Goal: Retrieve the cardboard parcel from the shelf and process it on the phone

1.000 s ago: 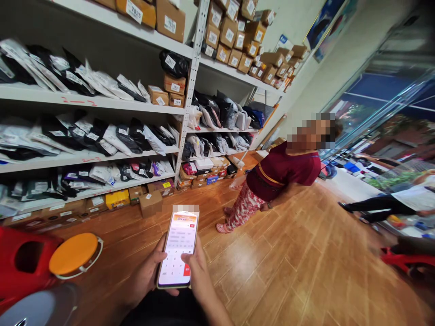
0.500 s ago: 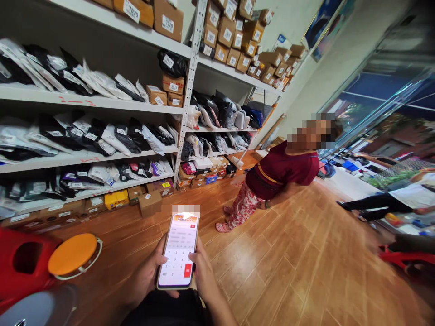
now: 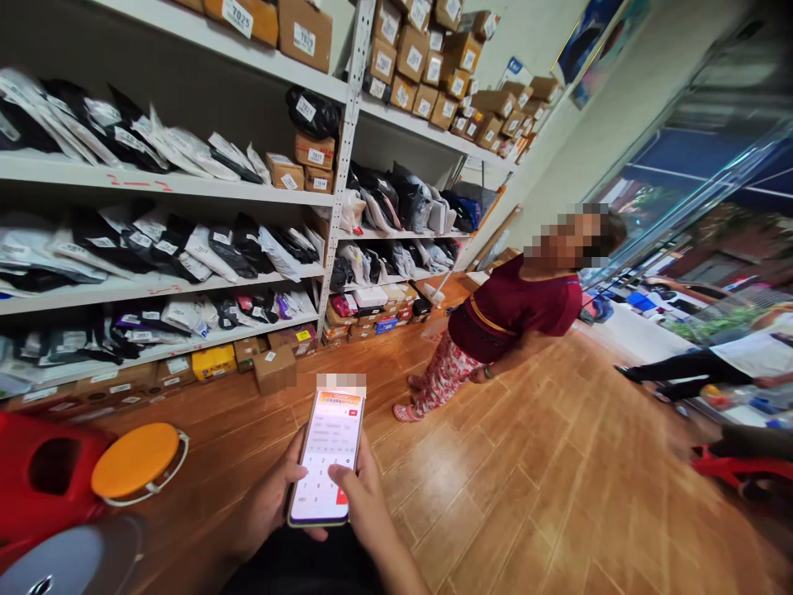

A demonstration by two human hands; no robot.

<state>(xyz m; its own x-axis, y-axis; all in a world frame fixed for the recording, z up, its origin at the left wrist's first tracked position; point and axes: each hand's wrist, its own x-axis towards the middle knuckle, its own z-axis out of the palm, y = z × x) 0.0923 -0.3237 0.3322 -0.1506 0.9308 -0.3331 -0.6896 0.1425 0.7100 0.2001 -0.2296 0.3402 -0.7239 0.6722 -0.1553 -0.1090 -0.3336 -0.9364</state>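
A smartphone (image 3: 322,446) is held upright between both my hands, low in the middle of the view. Its lit screen shows a number keypad with a red key at the lower right. My left hand (image 3: 286,479) grips the phone's left edge, its thumb at the side of the keypad and fingertips showing under the lower edge. My right hand (image 3: 365,487) is wrapped round the right edge, and its thumb lies over the keypad's right part, partly covering the red key. The other fingers of the right hand are mostly hidden behind the phone.
White metal shelves (image 3: 248,192) hold many bagged parcels and labelled cardboard boxes (image 3: 303,40). A person (image 3: 517,306) in a dark red top stands ahead on the wooden floor (image 3: 496,496). At left are an orange round stool (image 3: 137,459) and a red plastic stool (image 3: 37,471).
My right thumb has moved left from the phone's edge onto the keypad. The phone and my left hand stay nearly where they were.
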